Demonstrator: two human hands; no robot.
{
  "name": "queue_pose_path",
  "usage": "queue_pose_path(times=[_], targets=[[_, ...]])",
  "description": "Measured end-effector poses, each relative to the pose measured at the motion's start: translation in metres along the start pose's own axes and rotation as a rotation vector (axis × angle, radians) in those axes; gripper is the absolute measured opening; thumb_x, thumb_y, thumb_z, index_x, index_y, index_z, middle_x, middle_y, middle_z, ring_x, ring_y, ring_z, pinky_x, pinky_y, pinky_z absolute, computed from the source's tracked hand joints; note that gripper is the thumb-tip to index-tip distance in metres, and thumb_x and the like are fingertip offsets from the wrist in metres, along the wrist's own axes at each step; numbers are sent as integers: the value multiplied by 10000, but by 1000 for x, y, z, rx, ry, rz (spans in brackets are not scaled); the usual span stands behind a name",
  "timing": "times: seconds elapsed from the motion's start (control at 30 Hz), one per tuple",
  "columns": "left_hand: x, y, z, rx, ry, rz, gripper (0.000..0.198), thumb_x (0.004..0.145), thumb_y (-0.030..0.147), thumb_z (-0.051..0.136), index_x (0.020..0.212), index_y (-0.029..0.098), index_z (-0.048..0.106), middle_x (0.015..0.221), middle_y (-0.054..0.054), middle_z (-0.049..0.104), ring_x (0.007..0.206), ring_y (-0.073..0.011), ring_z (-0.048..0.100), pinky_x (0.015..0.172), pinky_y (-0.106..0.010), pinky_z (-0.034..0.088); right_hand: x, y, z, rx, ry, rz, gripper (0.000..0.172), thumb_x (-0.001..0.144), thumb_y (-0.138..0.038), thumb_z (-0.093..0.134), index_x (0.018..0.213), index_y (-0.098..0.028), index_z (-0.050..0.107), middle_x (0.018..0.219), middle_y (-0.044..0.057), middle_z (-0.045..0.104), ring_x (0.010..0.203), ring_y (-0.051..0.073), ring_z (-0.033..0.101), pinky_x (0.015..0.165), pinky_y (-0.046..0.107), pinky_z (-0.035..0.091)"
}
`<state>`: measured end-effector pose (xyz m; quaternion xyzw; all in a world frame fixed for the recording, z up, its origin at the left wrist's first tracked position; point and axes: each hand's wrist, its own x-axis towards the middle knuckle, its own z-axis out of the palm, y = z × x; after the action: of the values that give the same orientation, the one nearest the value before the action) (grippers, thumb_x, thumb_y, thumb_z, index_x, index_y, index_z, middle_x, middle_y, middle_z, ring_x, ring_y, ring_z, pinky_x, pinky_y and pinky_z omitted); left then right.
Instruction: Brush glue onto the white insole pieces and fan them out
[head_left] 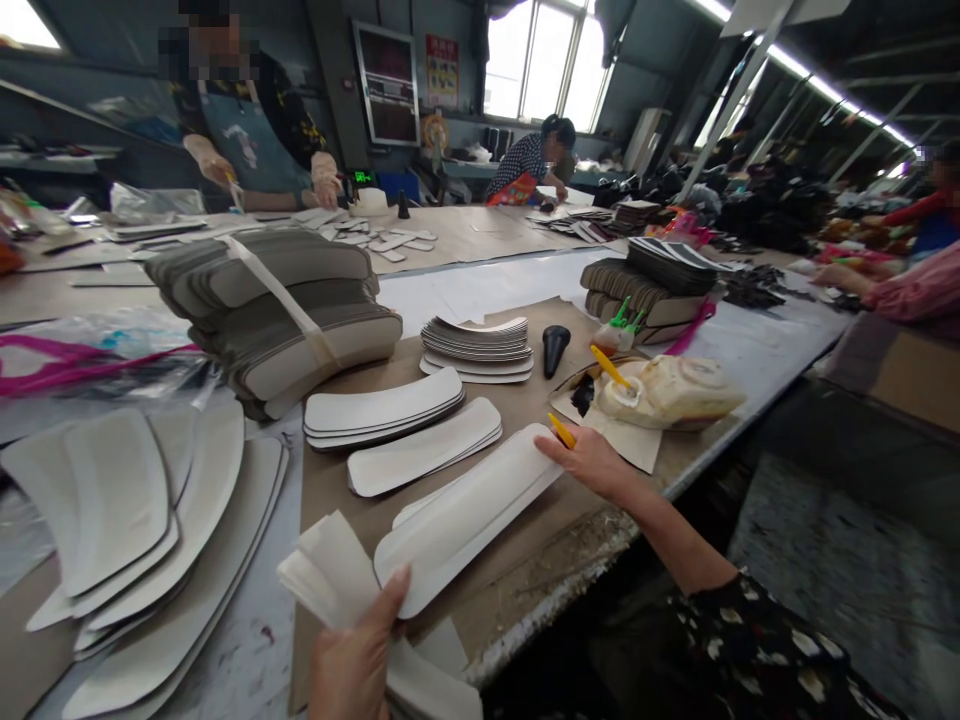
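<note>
White panel [480,520] lay by the near edge of the surface [574,565].
Left hand [356,650] grasped pale strips [330,572]; right hand [598,465] gripped a yellow tool [561,430].

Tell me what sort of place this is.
Likely a factory workshop: there's a strapped bundle of curved pieces, a long worktable, and a co-worker in an apron across it.
</note>
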<state>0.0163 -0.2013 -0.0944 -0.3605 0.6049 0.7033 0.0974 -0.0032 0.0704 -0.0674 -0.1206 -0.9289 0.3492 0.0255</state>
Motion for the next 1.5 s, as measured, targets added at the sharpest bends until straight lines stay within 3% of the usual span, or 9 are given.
queue_pose_path(times=[0.23, 0.47, 0.6, 0.77, 0.9, 1.03, 1.17, 1.27, 1.5], targets=[[0, 2, -10, -30, -42, 16, 361, 536, 218, 746, 852, 110, 612, 802, -69, 663, 688, -188, 625, 554, -247, 520, -12, -1, 1, 615, -160, 252, 326, 648, -454, 636, 692, -147, 534, 499, -70, 357, 422, 38, 252, 381, 188, 171], [5, 3, -20, -113, -181, -55, 508, 569, 154, 724, 1050, 169, 562, 844, -65, 671, 854, -262, 624, 673, -339, 536, -28, -12, 4, 952, -174, 275, 320, 623, -397, 683, 783, -140, 577, 604, -26, 491, 477, 40, 367, 386, 152, 243], [1, 9, -22, -146, -222, -42, 566, 582, 136, 716, 1113, 200, 530, 831, -49, 679, 987, -258, 576, 757, -329, 513, -30, -16, 5, 989, -158, 272, 314, 624, -392, 685, 795, -145, 592, 599, -27, 508, 467, 35, 368, 379, 142, 252], [-1, 10, -24, -174, -265, -19, 510, 637, 112, 673, 1119, 173, 517, 836, -56, 676, 960, -217, 591, 774, -280, 497, -29, -19, 2, 918, -135, 282, 325, 624, -385, 689, 832, -149, 607, 627, -16, 551, 486, 51, 432, 406, 154, 315], [0, 10, -23, -182, -288, 25, 371, 679, 214, 660, 1027, 141, 550, 768, -42, 663, 657, -141, 619, 557, -201, 495, -26, -23, 1, 822, -115, 298, 349, 617, -395, 688, 840, -138, 612, 639, 3, 562, 504, 75, 453, 421, 182, 340], [1, 13, -26, -185, -266, 73, 313, 627, 368, 697, 779, 135, 553, 487, 53, 527, 372, -55, 434, 364, -154, 370, -22, -28, 2, 752, -115, 322, 355, 603, -415, 691, 814, -141, 610, 597, -7, 536, 474, 72, 415, 397, 187, 304], [2, 18, -34, -179, -315, 6, 373, 569, 203, 739, 891, 115, 575, 624, -12, 631, 466, -108, 544, 421, -190, 439, -21, -34, 5, 797, -151, 293, 291, 612, -385, 695, 761, -154, 598, 553, -34, 492, 441, 51, 361, 365, 174, 262], [4, 18, -42, -251, -380, -88, 429, 586, 146, 709, 990, 121, 567, 735, -64, 672, 563, -166, 612, 494, -241, 503, -22, -40, 10, 979, -199, 323, 268, 611, -352, 706, 705, -165, 539, 514, -67, 421, 403, 24, 295, 329, 145, 206], [11, 12, -56, -374, -334, -170, 278, 579, 116, 710, 827, 142, 588, 584, -4, 633, 412, -107, 549, 414, -188, 491, -17, -51, 24, 1117, -268, 407, 347, 562, -335, 753, 688, -161, 481, 529, -73, 391, 399, 4, 286, 314, 112, 215]])
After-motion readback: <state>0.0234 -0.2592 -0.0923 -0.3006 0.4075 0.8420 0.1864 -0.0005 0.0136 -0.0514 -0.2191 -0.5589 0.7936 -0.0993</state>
